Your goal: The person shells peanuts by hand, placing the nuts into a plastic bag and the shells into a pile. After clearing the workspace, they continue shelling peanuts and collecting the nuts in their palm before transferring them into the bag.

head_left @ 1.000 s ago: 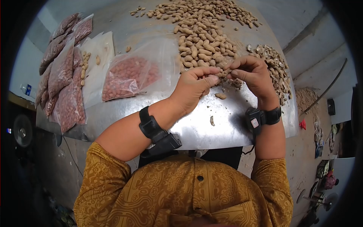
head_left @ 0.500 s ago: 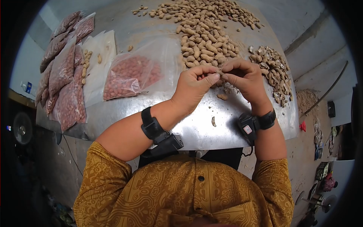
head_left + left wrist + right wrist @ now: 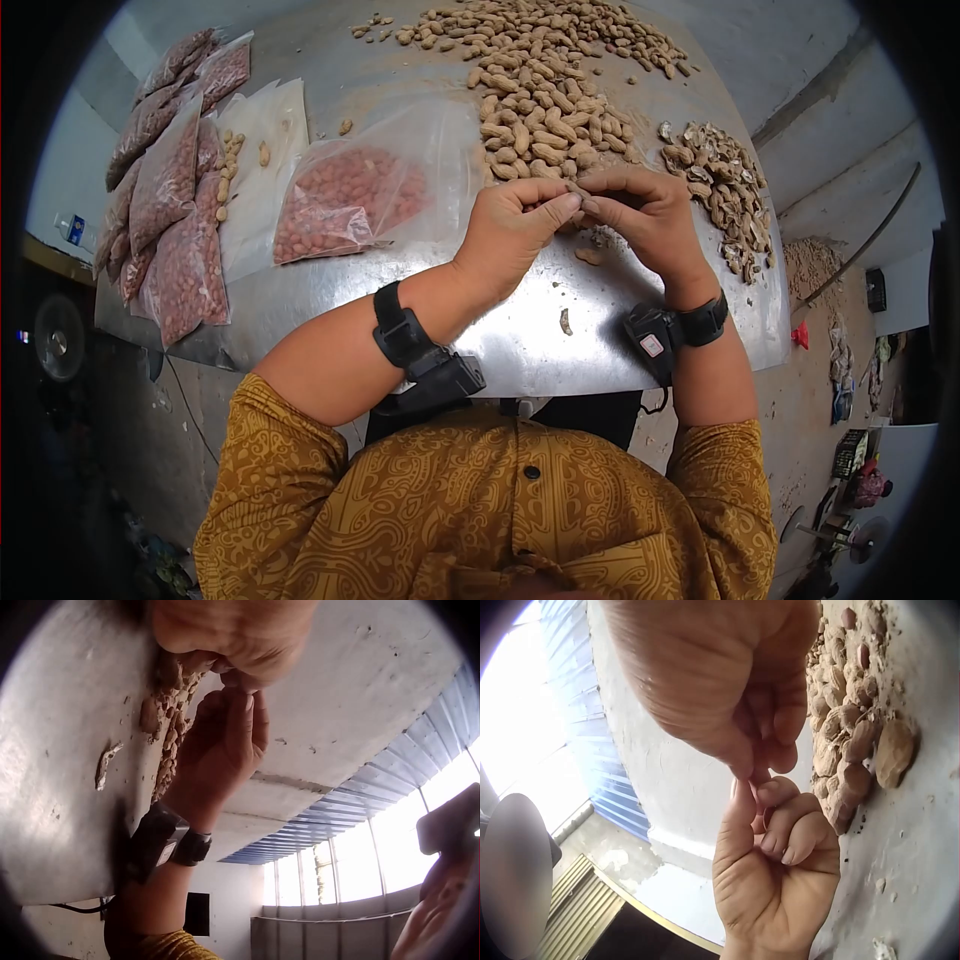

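Over the near end of the peanut heap (image 3: 545,125), my left hand (image 3: 505,240) and right hand (image 3: 655,225) meet fingertip to fingertip. Thumb and forefinger of each pinch a small peanut, mostly hidden by the fingers. In the right wrist view, the left hand (image 3: 776,877) has its other fingers curled in, with a bit of reddish kernel (image 3: 767,817) showing among them. The right hand (image 3: 705,675) comes down from above it. A loose unshelled peanut (image 3: 588,257) lies on the metal table (image 3: 480,340) just below the hands.
Left of the heap lies an open clear bag of red kernels (image 3: 350,200). Several filled bags (image 3: 165,190) are stacked at the far left, beside a pale empty bag (image 3: 265,180). Broken shells (image 3: 725,190) form a pile on the right. A shell scrap (image 3: 565,321) lies near the front edge.
The peanut pod visible between the fingertips a second ago is now mostly covered by them. The right hand has turned and drawn slightly inward; the left has barely moved.
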Demonstrator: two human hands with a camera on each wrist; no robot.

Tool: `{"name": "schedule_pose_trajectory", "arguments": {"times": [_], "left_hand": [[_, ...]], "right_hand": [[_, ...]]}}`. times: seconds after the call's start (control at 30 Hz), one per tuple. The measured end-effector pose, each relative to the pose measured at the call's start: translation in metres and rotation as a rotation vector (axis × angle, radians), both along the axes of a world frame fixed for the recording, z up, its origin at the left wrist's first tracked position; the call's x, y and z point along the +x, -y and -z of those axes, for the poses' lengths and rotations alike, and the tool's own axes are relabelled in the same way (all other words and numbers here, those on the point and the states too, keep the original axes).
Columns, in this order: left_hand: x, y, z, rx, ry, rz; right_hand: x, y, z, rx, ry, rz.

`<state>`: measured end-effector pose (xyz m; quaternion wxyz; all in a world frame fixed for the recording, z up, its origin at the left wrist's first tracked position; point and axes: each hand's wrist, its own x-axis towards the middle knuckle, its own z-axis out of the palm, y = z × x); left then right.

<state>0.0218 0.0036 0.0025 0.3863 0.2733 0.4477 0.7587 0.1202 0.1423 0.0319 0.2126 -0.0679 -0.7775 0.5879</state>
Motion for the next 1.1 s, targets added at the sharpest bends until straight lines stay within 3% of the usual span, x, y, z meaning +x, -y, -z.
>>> {"name": "schedule_pose_trajectory", "arguments": {"times": [0.37,0.67,0.77,0.87,1.1], "left_hand": [[-0.005,0.001,0.007,-0.023,0.065,0.004],[-0.006,-0.001,0.003,-0.078,0.070,-0.023],[-0.007,-0.003,0.005,-0.080,0.079,-0.027],[-0.007,-0.003,0.005,-0.090,0.043,-0.029],[-0.006,-0.002,0.004,-0.080,0.064,-0.046]], "right_hand": [[-0.003,0.006,0.003,0.477,-0.164,0.051],[-0.007,0.014,0.007,0.652,-0.215,0.105],[-0.005,0.019,0.007,0.184,-0.013,0.120],[-0.007,0.016,0.006,-0.122,0.086,0.067],[-0.011,0.008,0.016,-0.465,0.055,-0.010]]}}
